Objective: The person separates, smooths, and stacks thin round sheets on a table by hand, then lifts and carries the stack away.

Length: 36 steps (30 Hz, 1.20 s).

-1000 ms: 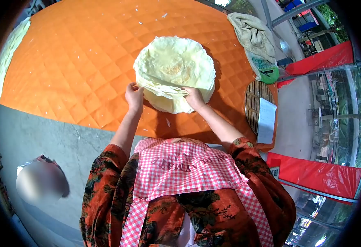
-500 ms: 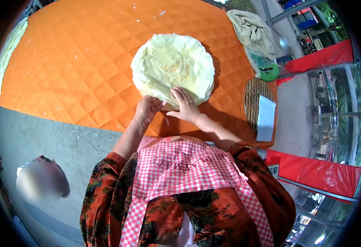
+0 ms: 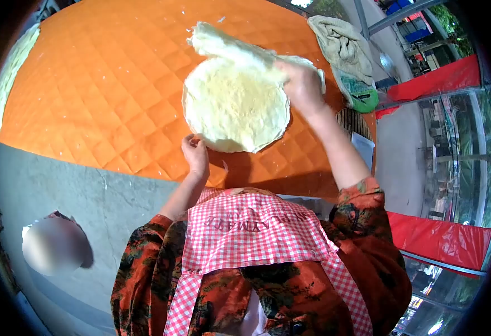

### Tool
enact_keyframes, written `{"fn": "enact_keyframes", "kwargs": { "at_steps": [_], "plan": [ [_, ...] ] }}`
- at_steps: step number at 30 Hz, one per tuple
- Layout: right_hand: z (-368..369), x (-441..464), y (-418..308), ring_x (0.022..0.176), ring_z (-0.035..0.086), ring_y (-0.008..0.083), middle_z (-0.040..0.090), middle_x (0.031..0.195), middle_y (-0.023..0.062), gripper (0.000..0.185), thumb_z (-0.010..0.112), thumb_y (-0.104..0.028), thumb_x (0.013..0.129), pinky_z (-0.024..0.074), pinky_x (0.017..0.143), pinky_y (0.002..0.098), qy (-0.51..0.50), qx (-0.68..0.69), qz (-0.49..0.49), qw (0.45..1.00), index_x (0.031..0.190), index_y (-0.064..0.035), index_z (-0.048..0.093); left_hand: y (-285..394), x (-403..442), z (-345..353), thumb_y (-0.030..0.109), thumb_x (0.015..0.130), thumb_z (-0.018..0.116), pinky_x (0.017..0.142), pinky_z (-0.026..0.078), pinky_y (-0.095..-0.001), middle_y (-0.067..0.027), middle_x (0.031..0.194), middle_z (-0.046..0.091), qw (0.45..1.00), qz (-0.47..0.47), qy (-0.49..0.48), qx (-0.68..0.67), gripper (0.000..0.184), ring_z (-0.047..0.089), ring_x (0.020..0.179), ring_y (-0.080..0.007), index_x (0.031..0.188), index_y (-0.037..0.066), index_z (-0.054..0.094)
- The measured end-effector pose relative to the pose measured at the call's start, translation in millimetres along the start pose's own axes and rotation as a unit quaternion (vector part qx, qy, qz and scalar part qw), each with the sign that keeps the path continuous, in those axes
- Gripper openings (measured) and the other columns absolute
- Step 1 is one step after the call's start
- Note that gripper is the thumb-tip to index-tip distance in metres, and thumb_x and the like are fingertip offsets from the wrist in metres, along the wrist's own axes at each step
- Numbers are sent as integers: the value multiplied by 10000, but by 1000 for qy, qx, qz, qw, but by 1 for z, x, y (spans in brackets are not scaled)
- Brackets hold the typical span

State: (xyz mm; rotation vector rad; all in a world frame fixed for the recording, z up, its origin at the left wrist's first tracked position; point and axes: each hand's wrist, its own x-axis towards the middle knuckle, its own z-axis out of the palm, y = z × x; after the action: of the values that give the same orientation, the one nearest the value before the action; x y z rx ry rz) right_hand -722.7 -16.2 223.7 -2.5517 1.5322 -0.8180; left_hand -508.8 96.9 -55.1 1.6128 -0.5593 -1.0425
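Observation:
A round stack of thin pale flatbreads [image 3: 235, 106] lies on the orange quilted table cover [image 3: 111, 95]. My right hand [image 3: 304, 88] is closed on the edge of a lifted flatbread [image 3: 231, 47], which is folded over and blurred above the far side of the stack. Down at the near left edge of the stack is my left hand [image 3: 195, 152], with its thumb and fingertips pinched together at the rim; whether they hold a thin edge is too small to tell.
A beige cloth [image 3: 343, 47] and a green-and-white bag [image 3: 360, 95] lie at the table's right edge. Below them are a round slatted board [image 3: 349, 120] and a white sheet [image 3: 363, 147]. More pale sheets [image 3: 11, 78] lie far left. A person's blurred head [image 3: 55, 246] shows lower left.
My right hand has moved from the near side of the stack to its far right, lifting and folding back a flatbread. My left hand has shifted slightly down and its fingers have drawn together.

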Motion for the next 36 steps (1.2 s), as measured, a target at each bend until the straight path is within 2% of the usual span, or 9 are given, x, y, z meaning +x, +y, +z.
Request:
{"fn": "enact_keyframes", "kwargs": {
  "at_steps": [6, 15, 18, 22, 27, 31, 32, 34, 36],
  "plan": [
    [163, -139, 25, 913, 652, 307, 669, 1029, 147, 412, 523, 95, 680, 524, 795, 376, -102, 30, 99, 989, 985, -108, 711, 33, 2, -3, 28, 812, 589, 681, 481, -282, -94, 934, 588, 996, -41, -45, -64, 259, 568, 793, -165, 1056, -16, 514],
    [102, -97, -6, 796, 646, 317, 669, 923, 125, 313, 545, 36, 714, 516, 688, 390, -35, 23, 99, 994, 982, -64, 672, 43, 13, -2, 58, 844, 603, 557, 451, -274, -48, 751, 569, 991, -85, -80, -67, 110, 541, 639, -133, 914, -11, 553],
    [133, -115, -20, 875, 621, 320, 639, 984, 120, 289, 548, 39, 709, 508, 697, 403, -25, 40, 63, 997, 960, -66, 647, 47, 13, 3, 45, 838, 548, 534, 430, -266, -43, 718, 558, 992, -69, -86, -64, 69, 527, 600, -135, 875, -13, 555],
    [179, -151, -15, 1197, 422, 344, 460, 1269, 134, 488, 611, -47, 721, 373, 962, 464, -134, 1, 55, 990, 1193, -37, 491, 32, 29, 3, 36, 837, 483, 538, 440, -271, -56, 721, 558, 994, -52, -83, 39, 102, 531, 587, -152, 878, -16, 561],
    [163, -156, -29, 1277, 324, 365, 330, 1398, 159, 704, 662, -164, 717, 299, 1033, 491, -145, 16, 55, 988, 1334, -50, 345, 66, 15, 2, 104, 882, 434, 671, 519, -337, -107, 844, 593, 956, -168, -193, -145, 182, 601, 728, -224, 968, -16, 539],
    [191, -155, -13, 1137, 507, 351, 551, 1201, 201, 425, 573, -64, 782, 400, 951, 471, -79, 31, 138, 987, 1202, -17, 530, 99, -6, 6, 166, 922, 400, 779, 529, -392, -142, 1023, 588, 907, -235, -211, -280, 250, 609, 903, -272, 1080, -6, 490],
    [180, -137, -10, 898, 622, 334, 638, 984, 200, 291, 547, -30, 803, 495, 798, 443, -119, 67, 208, 968, 1085, -11, 618, 90, -8, 6, 158, 926, 417, 823, 509, -391, -148, 1094, 567, 900, -240, -205, -299, 265, 593, 961, -272, 1145, 14, 456],
    [154, -91, 11, 681, 622, 243, 649, 756, 109, 212, 615, -101, 813, 516, 605, 373, -265, 70, 277, 921, 1010, -33, 654, 55, -4, 5, 145, 920, 434, 845, 496, -383, -145, 1099, 568, 927, -210, -222, -217, 277, 589, 979, -267, 1169, 25, 440],
    [121, -39, 49, 612, 591, 195, 617, 678, 67, 192, 641, -169, 825, 483, 532, 348, -181, 103, 211, 955, 936, -14, 664, 49, -8, 2, 119, 907, 471, 860, 475, -367, -124, 1095, 565, 938, -181, -224, -190, 319, 578, 984, -235, 1208, 31, 414]
  ]
}}
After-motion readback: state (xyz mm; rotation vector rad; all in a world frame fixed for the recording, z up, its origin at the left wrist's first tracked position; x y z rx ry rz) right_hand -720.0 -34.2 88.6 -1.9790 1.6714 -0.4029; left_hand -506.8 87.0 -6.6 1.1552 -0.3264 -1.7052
